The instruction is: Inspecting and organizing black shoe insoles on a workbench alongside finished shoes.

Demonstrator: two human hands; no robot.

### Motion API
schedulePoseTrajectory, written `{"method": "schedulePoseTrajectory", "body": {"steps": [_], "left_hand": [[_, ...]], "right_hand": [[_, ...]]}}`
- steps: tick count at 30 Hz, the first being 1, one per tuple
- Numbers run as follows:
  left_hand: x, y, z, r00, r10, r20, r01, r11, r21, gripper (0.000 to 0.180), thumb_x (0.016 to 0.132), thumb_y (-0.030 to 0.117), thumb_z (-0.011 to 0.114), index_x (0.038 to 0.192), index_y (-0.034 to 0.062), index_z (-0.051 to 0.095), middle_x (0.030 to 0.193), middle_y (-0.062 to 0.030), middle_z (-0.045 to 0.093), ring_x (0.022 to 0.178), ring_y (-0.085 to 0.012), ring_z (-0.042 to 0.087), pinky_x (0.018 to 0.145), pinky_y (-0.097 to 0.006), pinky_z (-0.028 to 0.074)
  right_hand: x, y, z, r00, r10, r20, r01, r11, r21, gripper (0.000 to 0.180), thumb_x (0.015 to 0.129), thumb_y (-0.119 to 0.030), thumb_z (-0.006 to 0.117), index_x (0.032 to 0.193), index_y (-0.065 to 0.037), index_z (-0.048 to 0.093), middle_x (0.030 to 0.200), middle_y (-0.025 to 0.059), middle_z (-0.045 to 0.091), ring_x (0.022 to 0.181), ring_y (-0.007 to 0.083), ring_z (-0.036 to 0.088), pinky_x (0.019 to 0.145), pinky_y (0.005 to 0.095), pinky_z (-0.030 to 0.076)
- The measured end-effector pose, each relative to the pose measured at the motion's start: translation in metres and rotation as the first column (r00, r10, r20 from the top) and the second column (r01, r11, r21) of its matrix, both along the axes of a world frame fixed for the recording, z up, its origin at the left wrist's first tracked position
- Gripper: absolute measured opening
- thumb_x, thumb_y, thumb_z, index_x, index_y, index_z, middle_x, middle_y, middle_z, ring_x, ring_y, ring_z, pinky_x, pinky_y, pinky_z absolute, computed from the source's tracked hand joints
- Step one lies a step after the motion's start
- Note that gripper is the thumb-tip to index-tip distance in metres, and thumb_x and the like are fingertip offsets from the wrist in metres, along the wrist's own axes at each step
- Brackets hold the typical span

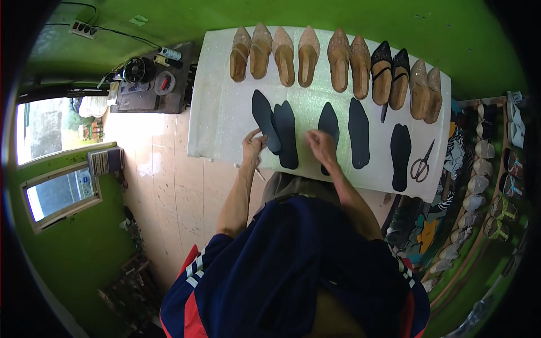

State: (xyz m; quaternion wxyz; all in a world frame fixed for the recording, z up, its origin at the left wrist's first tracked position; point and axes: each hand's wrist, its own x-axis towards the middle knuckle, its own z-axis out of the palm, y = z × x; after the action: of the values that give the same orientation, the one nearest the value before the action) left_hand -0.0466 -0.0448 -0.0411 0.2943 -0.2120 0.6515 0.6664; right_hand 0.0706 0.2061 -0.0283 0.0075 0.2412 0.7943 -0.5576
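Note:
My left hand, at the near edge of the white table, pinches the side of a dark shoe insole. That insole is tilted and partly overlaps other dark insoles just to its right. A thin pale stick shows just below the left hand; I cannot tell if it is held. My right hand is closed over another pointed insole, hiding part of it. Whatever its fingers may hold is hidden. Further right lie a single insole and a notched one.
Scissors lie near the table's right end. Pointed slip-on shoes line the far edge, beige ones and a black pair. A sewing machine with thread spools stands left. Shelved footwear fills the right wall.

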Motion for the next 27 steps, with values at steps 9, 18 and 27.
{"method": "schedulePoseTrajectory", "body": {"steps": [9,18,27], "left_hand": [[-0.022,0.019,0.039,0.742,-0.598,-0.304,0.485,0.791,-0.372,0.031,0.094,0.023,0.076,0.108,-0.0049,0.075,0.094,-0.0103,0.077,0.089,-0.0209,0.072,0.081,-0.033,0.056],[-0.199,0.178,0.025,0.555,-0.684,-0.473,0.12,0.629,-0.768,0.047,0.087,0.042,0.077,0.099,-0.0032,0.076,0.097,-0.0271,0.075,0.088,-0.0459,0.07,0.08,-0.045,0.055],[-0.168,0.081,0.056,0.873,-0.336,-0.355,0.406,0.902,0.145,0.023,0.098,0.021,0.075,0.103,-0.0009,0.072,0.084,-0.0012,0.066,0.072,-0.0091,0.06,0.067,-0.026,0.051]], "right_hand": [[-0.036,-0.062,0.009,0.976,-0.175,0.127,0.215,0.719,-0.661,0.035,0.098,-0.033,0.073,0.116,-0.003,0.07,0.096,0.0049,0.071,0.082,0.0127,0.065,0.076,0.0266,0.051],[0.03,-0.027,0.001,0.871,-0.453,0.189,0.487,0.847,-0.213,0.07,0.094,-0.038,0.076,0.142,0.009,0.056,0.133,0.0222,0.068,0.123,0.0299,0.065,0.107,0.0352,0.047],[-0.008,-0.031,0.024,0.874,-0.47,0.123,0.462,0.883,0.086,0.095,0.082,-0.046,0.087,0.15,0.008,0.048,0.136,0.0264,0.065,0.126,0.0349,0.064,0.108,0.0404,0.048]]}}
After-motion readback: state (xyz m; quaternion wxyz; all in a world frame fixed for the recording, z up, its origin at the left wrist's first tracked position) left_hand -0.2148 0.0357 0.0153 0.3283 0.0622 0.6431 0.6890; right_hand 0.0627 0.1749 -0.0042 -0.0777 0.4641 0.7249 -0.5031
